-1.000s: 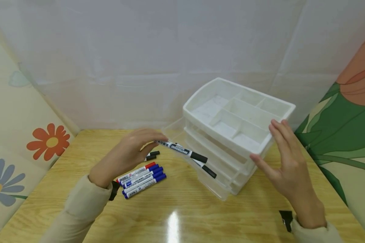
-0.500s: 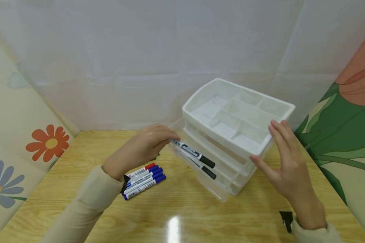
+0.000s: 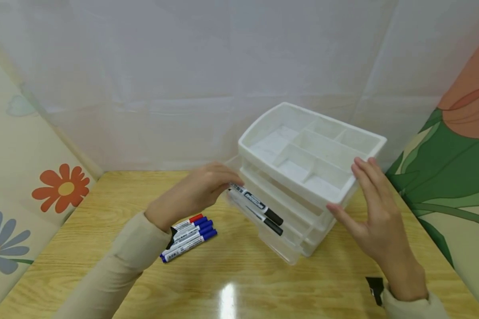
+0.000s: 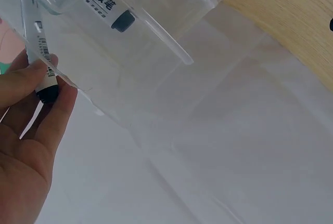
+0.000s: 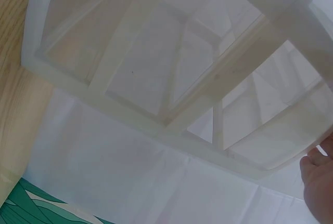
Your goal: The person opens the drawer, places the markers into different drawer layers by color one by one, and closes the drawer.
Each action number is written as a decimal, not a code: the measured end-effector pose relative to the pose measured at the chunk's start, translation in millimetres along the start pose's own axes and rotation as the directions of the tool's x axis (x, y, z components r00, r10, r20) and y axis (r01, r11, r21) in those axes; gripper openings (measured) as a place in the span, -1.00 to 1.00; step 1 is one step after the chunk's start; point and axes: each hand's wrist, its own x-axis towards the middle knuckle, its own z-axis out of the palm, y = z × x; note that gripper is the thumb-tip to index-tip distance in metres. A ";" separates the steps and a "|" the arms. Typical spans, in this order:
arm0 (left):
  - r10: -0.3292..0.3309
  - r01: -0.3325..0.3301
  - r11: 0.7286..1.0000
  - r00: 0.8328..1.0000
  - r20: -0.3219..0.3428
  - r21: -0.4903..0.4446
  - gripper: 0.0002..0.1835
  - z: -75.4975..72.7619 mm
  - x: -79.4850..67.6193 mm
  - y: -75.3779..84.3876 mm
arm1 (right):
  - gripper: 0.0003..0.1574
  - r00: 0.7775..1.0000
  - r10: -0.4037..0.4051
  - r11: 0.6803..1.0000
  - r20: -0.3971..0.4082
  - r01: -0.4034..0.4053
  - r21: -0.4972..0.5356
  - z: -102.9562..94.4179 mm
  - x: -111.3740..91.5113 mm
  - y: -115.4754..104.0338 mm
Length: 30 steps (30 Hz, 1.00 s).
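In the head view my left hand (image 3: pixel 195 192) pinches the rear end of a black-capped whiteboard marker (image 3: pixel 259 204) over a pulled-out clear drawer (image 3: pixel 281 250). A second black-capped marker (image 3: pixel 273 226) lies in that drawer, just below the first. The left wrist view has the held marker (image 4: pixel 46 81) between thumb and fingers at the drawer's edge. The drawer belongs to a white plastic drawer organizer (image 3: pixel 259 155) with a divided top tray. My right hand (image 3: pixel 383 221) touches the organizer's near right corner, thumb and fingers spread; the right wrist view shows only part of it.
Several blue-capped markers (image 3: pixel 189 246) and a red-capped marker (image 3: pixel 196 218) lie on the wooden table (image 3: pixel 175 292), left of the organizer and partly behind my left wrist. A white sheet (image 3: pixel 155 88) hangs behind, with flower-patterned panels at both sides.
My left hand has moved right and lowered the marker into line with the one in the drawer. Black-capped markers on the table are now hidden behind it. The right hand stays in place.
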 end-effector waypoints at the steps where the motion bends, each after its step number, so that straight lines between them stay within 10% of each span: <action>1: 0.000 0.000 1.000 1.000 0.006 -0.002 -0.68 0.2 0.8 0.4 | 0.06 1.000 0.002 1.000 0.003 -0.002 -0.003 0.1 -0.1 0.2; 30: -0.160 0.158 0.987 0.977 0.144 0.024 -0.69 8.0 17.6 -2.4 | 0.05 1.000 -0.005 1.000 -0.013 0.006 0.009 1.9 0.7 0.1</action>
